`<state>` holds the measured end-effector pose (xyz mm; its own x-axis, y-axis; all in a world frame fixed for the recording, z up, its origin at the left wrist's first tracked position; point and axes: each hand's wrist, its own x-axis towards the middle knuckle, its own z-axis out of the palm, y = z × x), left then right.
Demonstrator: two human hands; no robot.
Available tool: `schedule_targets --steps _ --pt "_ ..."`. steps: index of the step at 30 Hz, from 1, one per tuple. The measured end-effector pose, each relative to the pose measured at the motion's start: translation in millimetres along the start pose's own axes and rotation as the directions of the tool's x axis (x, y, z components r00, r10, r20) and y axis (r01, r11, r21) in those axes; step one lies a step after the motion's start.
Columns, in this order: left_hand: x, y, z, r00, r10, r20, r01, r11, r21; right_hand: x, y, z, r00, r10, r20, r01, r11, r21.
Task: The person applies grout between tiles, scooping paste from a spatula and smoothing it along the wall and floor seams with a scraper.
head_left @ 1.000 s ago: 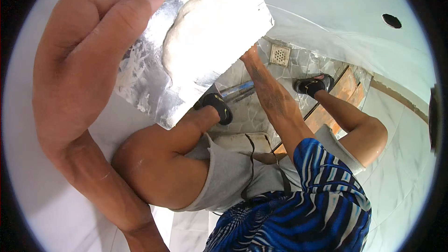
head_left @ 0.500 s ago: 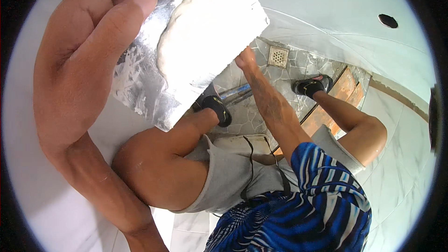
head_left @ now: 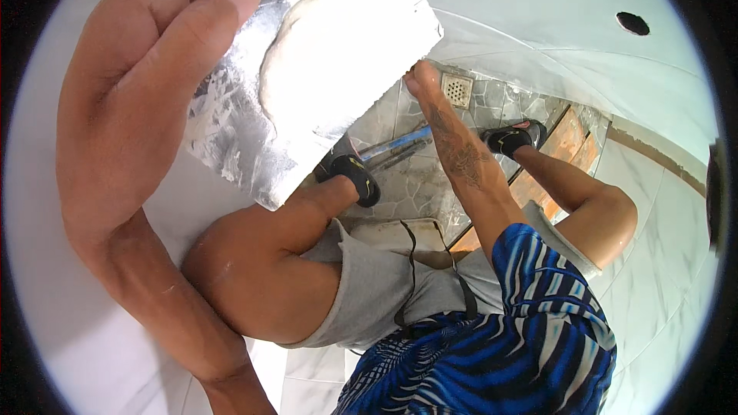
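Raised at the upper left, my left hand (head_left: pixel 127 127) grips a flat metal plate (head_left: pixel 234 157), its thumb pressed on the upper face. A thick mound of white paste (head_left: pixel 330 58) covers much of the plate, and thinner smears mark the bare metal around it. Beyond the plate's right edge, my right hand (head_left: pixel 424 78) is closed, low near the foot of the wall. The plate hides part of its fingers, and what they hold cannot be made out.
A square floor drain (head_left: pixel 457 91) lies near the wall (head_left: pixel 553 8), which has a round dark hole (head_left: pixel 633 24). Wooden boards (head_left: pixel 553 161) rest by my right foot. A blue bar (head_left: pixel 400 142) lies on the stone-patterned floor, and I sit on a pale seat or container (head_left: pixel 377 235).
My right hand and forearm have shifted slightly right and farther up along the wall. The plate has moved up very slightly, still in my left hand.
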<state>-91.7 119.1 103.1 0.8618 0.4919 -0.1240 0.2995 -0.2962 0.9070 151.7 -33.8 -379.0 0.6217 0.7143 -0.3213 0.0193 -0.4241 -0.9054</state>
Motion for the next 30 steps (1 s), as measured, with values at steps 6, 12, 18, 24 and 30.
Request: schedule_targets --steps 6,12,18,24,30 --pt "-10 -11 -11 1.000 -0.020 -0.003 0.020 0.997 0.079 -50 6 54 0.909 0.400 0.115 -0.237 0.271 0.933" --pt "5 -4 2 0.995 0.104 -0.006 -0.105 0.994 -0.030 21 65 -57 0.999 -0.048 -0.020 0.045 0.989 -0.144" --pt "-19 -4 -11 0.978 -0.044 -0.204 0.061 0.995 0.079 -79 -9 68 0.963 0.231 0.136 -0.267 0.794 0.546" --pt "-28 -1 10 0.975 -0.010 -0.221 0.046 0.987 0.154 -35 -22 113 0.977 0.174 0.119 -0.211 0.810 0.548" --pt "-46 -7 1 0.970 -0.031 -0.241 0.076 0.981 0.178 -8 -73 123 0.975 -0.048 0.215 0.179 0.742 -0.646"
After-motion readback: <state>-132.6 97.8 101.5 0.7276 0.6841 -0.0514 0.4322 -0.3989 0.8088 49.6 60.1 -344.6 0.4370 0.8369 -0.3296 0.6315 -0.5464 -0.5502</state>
